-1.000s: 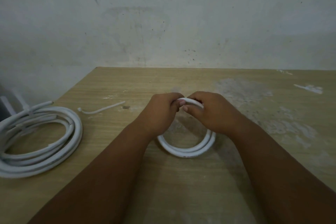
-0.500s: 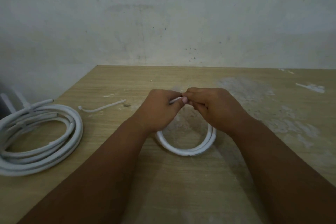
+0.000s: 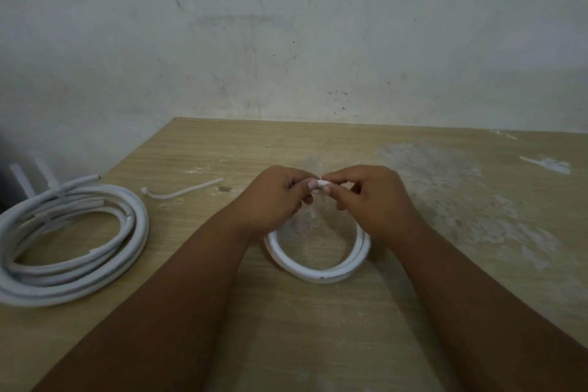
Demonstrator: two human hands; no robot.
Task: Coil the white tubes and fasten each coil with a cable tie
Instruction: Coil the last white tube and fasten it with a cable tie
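Pinching the far arc of a small white plastic tube coil [image 3: 318, 267], the left hand [image 3: 276, 197] and right hand [image 3: 372, 197] now lift it higher off the wooden desk [image 3: 318, 344], apparently for tying; no tie shows between them.

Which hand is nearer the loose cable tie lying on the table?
Left. The left hand is just right of the loose cable tie; the right hand lies farther right, beyond it.

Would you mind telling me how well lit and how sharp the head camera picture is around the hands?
Head view: dim, flat light with no glare; the left hand and right hand read dark, slightly soft; the small coil stays legible; the table edges bow from wide-angle distortion.
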